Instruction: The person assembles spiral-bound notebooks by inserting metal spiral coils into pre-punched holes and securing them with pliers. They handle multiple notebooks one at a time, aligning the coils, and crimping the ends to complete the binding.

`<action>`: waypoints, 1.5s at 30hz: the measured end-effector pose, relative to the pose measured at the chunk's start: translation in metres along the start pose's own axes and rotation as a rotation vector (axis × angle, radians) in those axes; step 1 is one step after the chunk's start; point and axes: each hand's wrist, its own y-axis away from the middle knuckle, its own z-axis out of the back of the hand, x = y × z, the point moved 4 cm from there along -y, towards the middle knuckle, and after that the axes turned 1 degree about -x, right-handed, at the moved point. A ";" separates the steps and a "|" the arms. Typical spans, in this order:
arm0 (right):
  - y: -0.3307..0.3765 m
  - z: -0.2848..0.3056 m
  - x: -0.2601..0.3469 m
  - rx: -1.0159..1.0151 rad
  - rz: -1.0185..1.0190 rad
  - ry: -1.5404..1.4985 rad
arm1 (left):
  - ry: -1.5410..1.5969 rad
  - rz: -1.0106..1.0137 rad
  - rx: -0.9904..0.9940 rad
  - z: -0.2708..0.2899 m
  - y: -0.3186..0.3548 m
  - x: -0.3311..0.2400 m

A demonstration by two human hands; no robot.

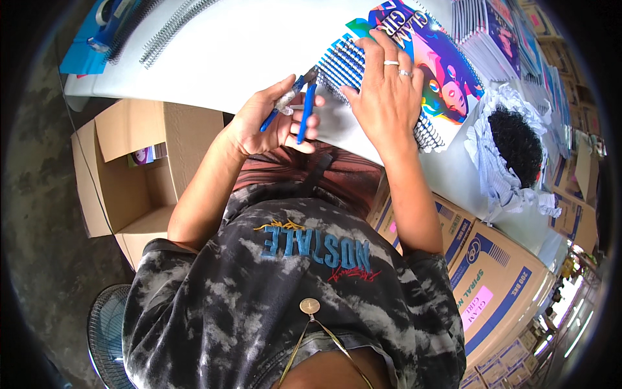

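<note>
Blue-handled pliers (306, 117) lie in my left hand (256, 123), their handles spread and their jaws at the spiral-bound edge of a stack of notebooks (447, 84). White wrapping covers part of one handle. Blue and white spiral bindings (340, 63) run side by side along the stack's left edge. Over these notebooks rests my right hand (392, 94), fingers stretched out, thumb apart and close to the bindings. Two rings show on its fingers. The top notebook has a colourful illustrated cover, partly hidden under that hand.
Long dark wire coils (178, 29) lie at the table's far left beside a blue object (84, 48). Crumpled paper (483, 133) surrounds a black tangled heap (515, 146) at right. More notebooks (502, 39) stand behind. An open cardboard box (184, 136), cartons (499, 279) and a fan (107, 334) are below.
</note>
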 end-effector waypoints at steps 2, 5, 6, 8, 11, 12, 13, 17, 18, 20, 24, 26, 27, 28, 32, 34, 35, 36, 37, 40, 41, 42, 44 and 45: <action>0.001 -0.003 -0.001 -0.017 0.003 -0.001 | -0.440 -0.062 -0.253 0.003 0.003 -0.005; 0.002 -0.003 0.002 -0.038 0.005 -0.002 | -1.669 -0.306 -0.726 -0.004 0.001 -0.011; 0.004 -0.004 0.005 -0.047 0.002 0.003 | -1.640 -0.272 -0.714 -0.002 0.001 -0.012; 0.006 -0.009 0.005 -0.076 0.003 0.050 | -0.755 -0.020 -0.406 -0.003 0.004 -0.006; 0.006 -0.016 0.004 -0.105 0.016 0.105 | -0.162 -0.004 -0.129 0.002 0.001 0.002; 0.006 -0.016 0.004 -0.099 0.017 0.094 | -0.099 -0.002 -0.089 0.002 0.002 0.000; 0.006 -0.015 0.004 -0.094 0.016 0.088 | -0.255 -0.003 -0.165 0.004 0.002 -0.002; 0.006 -0.018 0.006 -0.103 0.015 0.104 | -1.454 -0.133 -0.577 0.004 0.001 -0.013; 0.007 -0.020 0.008 -0.113 0.014 0.108 | -1.797 -0.203 -0.697 0.001 0.000 -0.014; 0.010 -0.025 0.007 -0.143 0.012 0.160 | -1.121 -0.041 -0.503 -0.001 0.002 -0.013; 0.008 -0.022 0.009 -0.125 -0.004 0.134 | -0.139 0.081 -0.104 0.008 0.002 -0.004; 0.008 -0.023 0.008 -0.147 0.000 0.114 | -0.288 0.051 -0.269 0.001 0.006 -0.009; 0.008 -0.022 0.008 -0.167 0.004 0.092 | -0.457 0.043 -0.335 0.007 0.006 -0.015; 0.008 -0.021 0.009 -0.186 0.007 0.069 | -0.628 0.035 -0.402 0.008 0.008 -0.020; 0.010 -0.024 0.008 -0.176 0.000 0.111 | -1.019 0.104 -0.511 -0.007 0.008 -0.017; 0.012 -0.026 0.008 -0.139 -0.003 0.144 | -0.735 0.049 -0.414 -0.006 0.010 -0.009; 0.012 -0.027 0.008 -0.137 -0.006 0.146 | -0.593 0.025 -0.362 -0.003 0.010 -0.007; 0.011 -0.027 0.008 -0.136 -0.009 0.148 | -0.463 0.040 -0.284 0.000 0.008 -0.005; 0.010 -0.026 0.009 -0.135 -0.008 0.145 | -0.330 0.050 -0.211 0.004 0.007 -0.006; 0.011 -0.025 0.008 -0.127 -0.009 0.147 | -0.091 0.105 -0.034 0.014 0.002 -0.009; 0.011 -0.025 0.008 -0.131 -0.007 0.143 | -0.055 0.120 -0.008 0.015 0.001 -0.010; 0.011 -0.026 0.008 -0.135 -0.005 0.138 | -0.018 0.135 0.018 0.015 0.001 -0.011; 0.012 -0.026 0.007 -0.136 -0.009 0.128 | -0.040 0.154 -0.001 0.010 0.003 -0.012; 0.012 -0.026 0.007 -0.135 -0.011 0.119 | -0.052 0.164 -0.010 0.009 0.003 -0.012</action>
